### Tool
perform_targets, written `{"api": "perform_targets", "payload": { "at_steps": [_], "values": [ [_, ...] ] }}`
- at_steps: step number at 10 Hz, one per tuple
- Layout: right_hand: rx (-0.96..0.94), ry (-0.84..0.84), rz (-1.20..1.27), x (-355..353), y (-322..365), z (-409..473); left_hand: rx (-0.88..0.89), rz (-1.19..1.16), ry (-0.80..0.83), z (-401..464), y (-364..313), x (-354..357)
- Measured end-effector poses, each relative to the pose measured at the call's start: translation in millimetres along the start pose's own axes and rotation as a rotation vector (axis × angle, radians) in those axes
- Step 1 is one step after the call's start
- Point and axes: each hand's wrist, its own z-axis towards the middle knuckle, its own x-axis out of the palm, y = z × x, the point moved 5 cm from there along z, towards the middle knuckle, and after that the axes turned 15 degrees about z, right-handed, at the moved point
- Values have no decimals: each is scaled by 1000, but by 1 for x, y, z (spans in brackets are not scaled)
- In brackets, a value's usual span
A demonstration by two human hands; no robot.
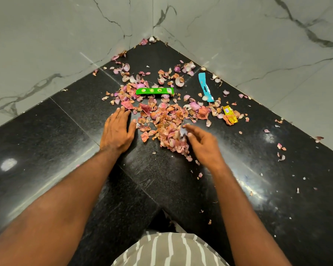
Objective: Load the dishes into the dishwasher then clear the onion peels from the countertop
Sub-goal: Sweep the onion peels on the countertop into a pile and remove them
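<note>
A heap of pink and orange onion peels (166,121) lies in the corner of the black granite countertop (46,150). My left hand (118,130) rests flat on the counter at the heap's left edge, fingers straight and touching the peels. My right hand (202,143) is at the heap's right side, palm turned toward the peels, fingers loosely bent and blurred against them. It holds nothing that I can see. No dishes or dishwasher are in view.
A green wrapper (154,91), a blue wrapper strip (205,87) and a yellow wrapper (230,117) lie among the peels. Loose peels (281,148) scatter to the right and into the far corner (152,39). Marble walls (258,35) close both sides behind the counter.
</note>
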Motion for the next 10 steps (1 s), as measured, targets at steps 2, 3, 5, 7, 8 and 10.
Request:
{"api": "perform_targets", "payload": {
  "at_steps": [2,3,5,7,8,10],
  "values": [
    [490,344,-282,-63,-10,-17,5,4,-8,2,2,4],
    [822,553,-252,-48,-32,-42,5,9,-7,3,2,5],
    [545,455,-103,-4,-26,-7,5,15,-9,3,3,5],
    [-92,122,109,-1,15,25,2,1,-15,2,3,4],
    [91,214,170,-16,11,17,1,0,-14,3,3,4],
    [529,465,-223,-29,-30,-6,4,-3,-22,3,3,4]
  ]
}}
